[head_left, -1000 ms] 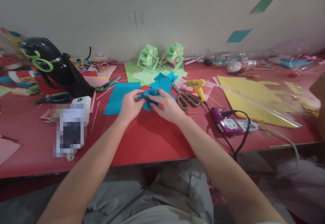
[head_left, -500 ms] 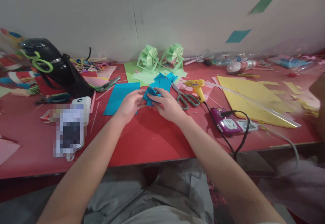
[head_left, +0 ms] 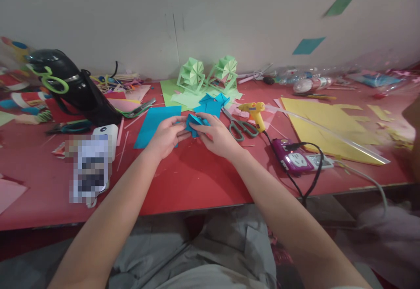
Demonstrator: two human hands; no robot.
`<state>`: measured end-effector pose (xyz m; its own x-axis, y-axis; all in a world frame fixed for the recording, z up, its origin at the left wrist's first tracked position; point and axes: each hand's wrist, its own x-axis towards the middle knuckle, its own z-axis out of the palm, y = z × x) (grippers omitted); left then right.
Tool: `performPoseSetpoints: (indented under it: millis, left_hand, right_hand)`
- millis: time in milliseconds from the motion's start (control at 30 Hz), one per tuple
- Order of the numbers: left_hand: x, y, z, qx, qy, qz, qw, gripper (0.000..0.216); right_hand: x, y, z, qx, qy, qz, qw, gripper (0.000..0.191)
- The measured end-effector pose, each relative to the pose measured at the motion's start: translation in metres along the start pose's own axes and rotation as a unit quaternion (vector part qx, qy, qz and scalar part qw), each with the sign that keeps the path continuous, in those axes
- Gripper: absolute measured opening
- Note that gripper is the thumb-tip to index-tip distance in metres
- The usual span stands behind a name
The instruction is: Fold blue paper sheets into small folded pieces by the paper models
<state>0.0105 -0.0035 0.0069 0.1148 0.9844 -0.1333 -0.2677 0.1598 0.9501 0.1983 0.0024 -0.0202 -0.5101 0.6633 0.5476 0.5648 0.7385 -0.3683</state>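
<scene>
Between my two hands is a small piece of folded blue paper (head_left: 193, 123), held just above the red table (head_left: 197, 175). My left hand (head_left: 170, 135) pinches its left side with thumb and fingers. On the other side my right hand (head_left: 216, 135) grips it, the fingers lying across its front and hiding part of the folds. Under and left of my left hand lies a flat blue sheet (head_left: 155, 123). Just beyond my hands rests another folded blue paper piece (head_left: 211, 104). Scissors (head_left: 241, 127) lie to the right of my right hand.
A yellow glue gun (head_left: 256, 113) stands by the scissors, its cord running past a purple power strip (head_left: 292, 158). Two green paper wheel models (head_left: 193, 74) stand at the back. Yellow sheets (head_left: 321, 127) lie right; a black bottle (head_left: 82, 88) and a phone (head_left: 92, 166) are left.
The folded blue paper has turned slightly between my fingers and shifted a little to the right. My left fingers have moved a bit along its edge.
</scene>
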Motion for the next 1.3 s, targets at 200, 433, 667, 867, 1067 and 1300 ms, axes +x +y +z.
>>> performPoseSetpoints:
  millis: [200,433,667,867,1067,1300]
  left_hand:
    - [-0.001,0.000,0.001,0.008,0.013,0.008,1.000,0.017]
    - [0.001,-0.006,-0.001,0.115,0.037,0.040,0.992,0.030]
    - [0.001,-0.008,-0.005,0.220,0.020,0.039,0.974,0.035]
    - [-0.001,-0.003,-0.005,0.257,0.001,0.036,0.966,0.034]
    - [-0.001,-0.002,-0.009,0.253,-0.030,0.036,0.966,0.036]
    - [-0.005,0.003,-0.007,0.187,-0.060,0.008,0.980,0.038]
  right_hand:
    - [-0.001,0.000,0.001,-0.021,-0.016,0.002,1.000,0.048]
    - [-0.001,-0.002,0.001,-0.016,-0.022,0.009,1.000,0.052]
    - [-0.001,0.007,0.001,0.012,0.015,0.022,1.000,0.050]
    - [-0.002,0.015,-0.003,0.034,0.012,0.024,0.999,0.018]
    - [-0.002,0.011,-0.007,0.088,0.008,0.038,0.995,0.014]
    - [0.002,0.005,-0.006,0.161,0.015,0.058,0.985,0.015]
